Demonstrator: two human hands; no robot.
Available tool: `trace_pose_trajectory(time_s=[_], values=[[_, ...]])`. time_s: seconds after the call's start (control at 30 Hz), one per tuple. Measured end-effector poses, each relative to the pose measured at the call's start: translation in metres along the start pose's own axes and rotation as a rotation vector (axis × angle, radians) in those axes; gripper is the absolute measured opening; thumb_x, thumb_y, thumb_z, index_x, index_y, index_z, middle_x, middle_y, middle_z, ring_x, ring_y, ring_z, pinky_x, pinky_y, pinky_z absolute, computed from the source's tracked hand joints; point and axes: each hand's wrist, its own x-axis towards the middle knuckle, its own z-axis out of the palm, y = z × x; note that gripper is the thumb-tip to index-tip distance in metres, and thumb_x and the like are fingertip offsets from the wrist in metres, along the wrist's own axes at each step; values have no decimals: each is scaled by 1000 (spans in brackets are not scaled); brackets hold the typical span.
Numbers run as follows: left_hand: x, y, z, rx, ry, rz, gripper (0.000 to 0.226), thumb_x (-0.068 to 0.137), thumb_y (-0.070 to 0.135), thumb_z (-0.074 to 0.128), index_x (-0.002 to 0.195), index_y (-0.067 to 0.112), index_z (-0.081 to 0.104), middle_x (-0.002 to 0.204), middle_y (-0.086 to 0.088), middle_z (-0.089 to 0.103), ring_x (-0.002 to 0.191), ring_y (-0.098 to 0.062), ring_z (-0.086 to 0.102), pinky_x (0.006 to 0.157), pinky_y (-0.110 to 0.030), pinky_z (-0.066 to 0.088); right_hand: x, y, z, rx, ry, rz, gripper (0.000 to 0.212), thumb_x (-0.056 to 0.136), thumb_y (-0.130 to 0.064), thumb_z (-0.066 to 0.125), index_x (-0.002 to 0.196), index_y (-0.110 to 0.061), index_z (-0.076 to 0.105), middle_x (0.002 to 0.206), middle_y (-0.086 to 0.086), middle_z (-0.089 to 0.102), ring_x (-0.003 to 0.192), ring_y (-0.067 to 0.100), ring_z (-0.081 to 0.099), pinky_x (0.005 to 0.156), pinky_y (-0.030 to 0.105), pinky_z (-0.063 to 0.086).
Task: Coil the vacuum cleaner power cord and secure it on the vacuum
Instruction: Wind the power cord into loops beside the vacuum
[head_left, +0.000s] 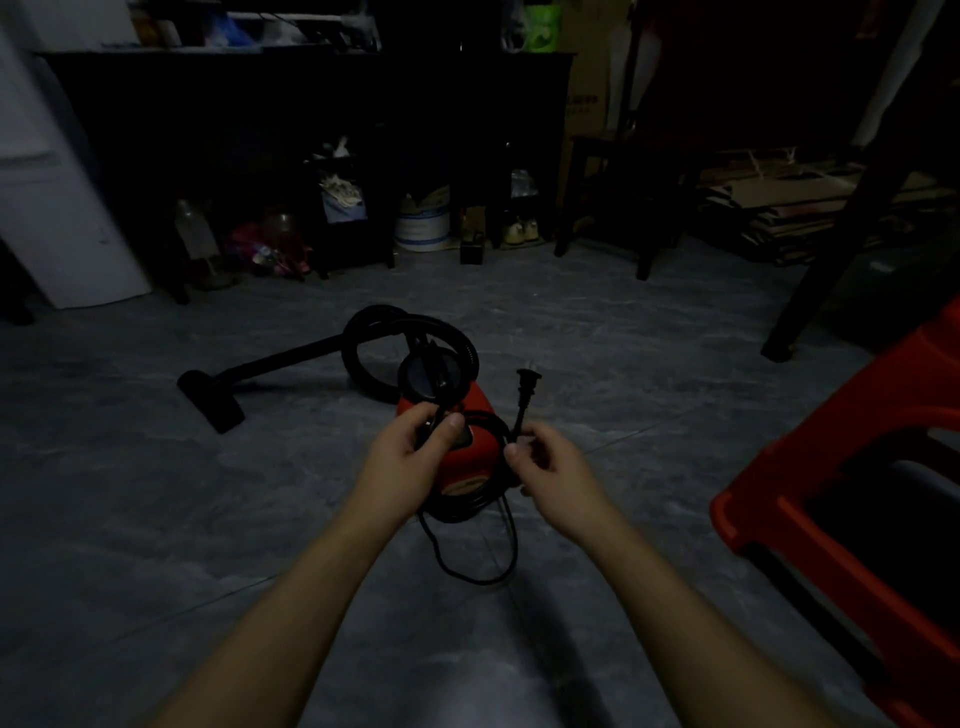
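A small red vacuum cleaner (470, 457) stands on the grey floor in dim light. Its black hose (374, 327) loops behind it and runs left to a floor nozzle (210, 397). A black power cord (478, 556) is held in loops in front of the vacuum, with slack hanging down to the floor. My left hand (410, 457) grips the bundle of loops on the left. My right hand (550, 467) pinches the cord just below the plug (527, 387), which sticks upward.
A red plastic stool (852, 488) stands close on the right. A dark wooden stool (623, 192) and flattened cardboard (789, 208) sit at the back right. A dark cabinet (311, 104) with bottles and a bucket (422, 226) beneath lines the back; a white appliance (57, 208) is at left.
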Motion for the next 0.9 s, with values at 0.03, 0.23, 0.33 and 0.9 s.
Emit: trace_pose_trajectory(time_s=[0.03, 0.23, 0.33, 0.9], values=[[1, 2, 0, -57, 2, -37, 17, 97, 31, 59, 105, 23, 72, 100, -1, 75, 93, -15, 71, 71, -26, 54, -1, -1, 0, 19, -1, -9, 15, 98, -28, 56, 111, -36, 60, 95, -7, 69, 88, 9, 67, 74, 24, 51], [1, 1, -1, -141, -13, -160, 19, 98, 32, 57, 105, 21, 71, 99, -4, 76, 84, -20, 71, 64, -30, 57, 1, -1, 1, 3, -28, -90, 16, 99, -23, 53, 107, -31, 64, 101, -8, 72, 97, 10, 69, 86, 36, 58], [2, -3, -2, -142, 2, -219, 22, 97, 36, 58, 103, 20, 72, 94, -5, 75, 74, -20, 66, 59, -27, 54, 1, 1, 1, -9, -45, -77, 18, 99, -20, 53, 113, -24, 65, 94, -4, 73, 93, 13, 70, 87, 38, 58], [-5, 14, -8, -112, -26, -372, 53, 88, 66, 53, 89, 16, 73, 64, -2, 68, 58, -16, 66, 56, -27, 52, -3, -8, -7, -377, -117, -185, 26, 100, -18, 50, 120, -26, 64, 100, -13, 68, 93, 6, 64, 82, 26, 52]])
